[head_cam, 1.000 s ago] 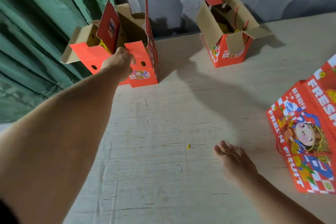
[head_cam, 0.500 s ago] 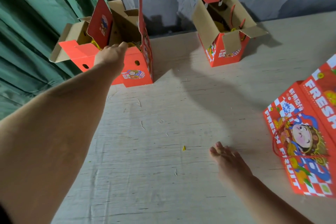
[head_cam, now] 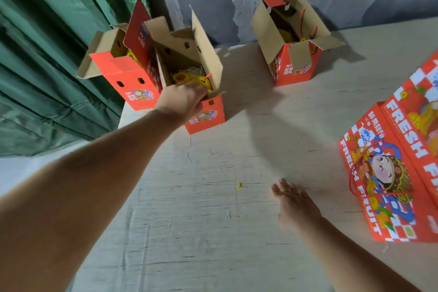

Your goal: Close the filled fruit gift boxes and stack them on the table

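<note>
Boxes (head_cam: 203, 111) sat open at upper left of the desk (head_cam: 213, 220); the left hand (head_cam: 182, 102) had just gripped one's front rim, pulling it nearer for closing, while the right hand (head_cam: 294, 206) lay released.

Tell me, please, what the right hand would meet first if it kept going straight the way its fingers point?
The right hand points up the bare table; that way looks free until, probably, the far open box by the wall, though depth is unclear.
</note>
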Tool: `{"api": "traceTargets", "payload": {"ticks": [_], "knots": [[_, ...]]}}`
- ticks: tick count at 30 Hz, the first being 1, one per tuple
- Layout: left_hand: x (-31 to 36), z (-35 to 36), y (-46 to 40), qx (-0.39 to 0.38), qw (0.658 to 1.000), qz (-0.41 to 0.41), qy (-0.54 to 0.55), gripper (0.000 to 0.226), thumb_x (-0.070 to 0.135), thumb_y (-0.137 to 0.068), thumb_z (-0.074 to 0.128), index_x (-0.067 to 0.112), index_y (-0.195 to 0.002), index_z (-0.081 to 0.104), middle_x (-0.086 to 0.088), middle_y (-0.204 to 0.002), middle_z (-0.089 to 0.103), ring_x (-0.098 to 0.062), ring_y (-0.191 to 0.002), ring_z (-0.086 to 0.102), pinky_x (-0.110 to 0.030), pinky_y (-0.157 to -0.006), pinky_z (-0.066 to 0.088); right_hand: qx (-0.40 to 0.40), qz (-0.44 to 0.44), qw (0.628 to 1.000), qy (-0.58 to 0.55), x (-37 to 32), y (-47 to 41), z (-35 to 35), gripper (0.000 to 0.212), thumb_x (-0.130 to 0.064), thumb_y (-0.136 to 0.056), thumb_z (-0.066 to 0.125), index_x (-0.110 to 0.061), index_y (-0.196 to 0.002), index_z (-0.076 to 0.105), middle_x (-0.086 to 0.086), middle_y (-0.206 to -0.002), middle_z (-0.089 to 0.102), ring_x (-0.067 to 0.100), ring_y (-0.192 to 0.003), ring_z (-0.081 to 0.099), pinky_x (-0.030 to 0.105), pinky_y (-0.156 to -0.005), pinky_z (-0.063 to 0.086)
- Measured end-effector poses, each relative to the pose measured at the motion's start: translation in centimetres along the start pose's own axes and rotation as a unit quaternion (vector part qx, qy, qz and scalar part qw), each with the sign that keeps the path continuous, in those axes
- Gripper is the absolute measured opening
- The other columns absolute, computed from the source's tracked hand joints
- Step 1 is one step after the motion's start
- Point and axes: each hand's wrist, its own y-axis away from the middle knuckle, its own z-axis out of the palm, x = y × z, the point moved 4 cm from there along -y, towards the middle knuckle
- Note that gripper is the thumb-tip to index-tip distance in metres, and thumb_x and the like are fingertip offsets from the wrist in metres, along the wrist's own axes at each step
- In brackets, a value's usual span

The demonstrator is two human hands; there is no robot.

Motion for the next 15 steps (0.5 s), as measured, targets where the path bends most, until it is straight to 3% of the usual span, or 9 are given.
{"api": "traceTargets", "payload": {"ticks": [4,6,8,10,12,15], "knots": [[6.9,-1.3,7.5,0.024,0.998,-0.003,0.065,0.014,0.02,-0.088,0.067,0.014,-0.101,0.069,-0.007,-0.096,0.069,-0.035,-0.092,0.067,-0.04,-0.064,0.049,-0.008,-0.007,1.0,-0.026,-0.1,1.0,-0.8,0.081,-0.03,-0.099,0.052,-0.021,-0.166,0.009,0.006,-0.173,-0.005,0.02,-0.16,0.001,0.038,-0.127,0.009],[10.8,-1.8,11.9,0.028,0.995,0.002,0.096,0.013,0.024,-0.089,0.064,0.018,-0.099,0.07,0.0,-0.094,0.069,-0.028,-0.091,0.066,-0.038,-0.062,0.051,0.023,-0.004,0.991,-0.133,-0.9,3.3,-0.3,0.084,-0.034,-0.1,0.054,-0.019,-0.165,0.005,0.008,-0.173,-0.003,0.021,-0.159,0.006,0.037,-0.126,0.013],[15.0,-2.4,15.9,0.037,0.991,0.015,0.126,0.012,0.027,-0.088,0.062,0.022,-0.096,0.07,0.004,-0.09,0.068,-0.024,-0.087,0.065,-0.036,-0.06,0.051,0.09,-0.015,0.939,-0.331,-1.5,7.3,1.6,0.086,-0.023,-0.101,0.06,-0.018,-0.165,0.004,0.005,-0.173,0.004,0.021,-0.159,0.013,0.04,-0.126,0.018],[19.2,-3.1,19.5,0.05,0.985,0.022,0.164,0.011,0.028,-0.084,0.063,0.024,-0.091,0.07,0.006,-0.084,0.067,-0.022,-0.08,0.065,-0.033,-0.056,0.05,0.189,-0.037,0.852,-0.486,-1.3,12.9,4.0,0.087,-0.013,-0.098,0.065,-0.025,-0.164,0.01,-0.004,-0.17,0.015,0.023,-0.155,0.026,0.044,-0.123,0.029],[23.5,-3.7,22.6,0.061,0.979,0.026,0.193,0.01,0.029,-0.08,0.065,0.025,-0.088,0.07,0.007,-0.082,0.067,-0.02,-0.076,0.064,-0.03,-0.053,0.048,0.254,-0.033,0.783,-0.566,-0.6,19.1,5.8,0.088,-0.012,-0.096,0.068,-0.04,-0.16,0.015,-0.011,-0.166,0.022,0.022,-0.147,0.04,0.044,-0.116,0.039],[30.7,-4.4,27.0,0.039,0.973,0.041,0.224,0.016,0.036,-0.077,0.065,0.028,-0.089,0.072,0.009,-0.082,0.068,-0.016,-0.076,0.063,-0.028,-0.055,0.049,0.279,-0.046,0.72,-0.633,0.7,26.3,6.3,0.091,-0.02,-0.084,0.074,-0.03,-0.157,0.02,0.0,-0.156,0.043,0.018,-0.138,0.052,0.04,-0.112,0.045]]}}
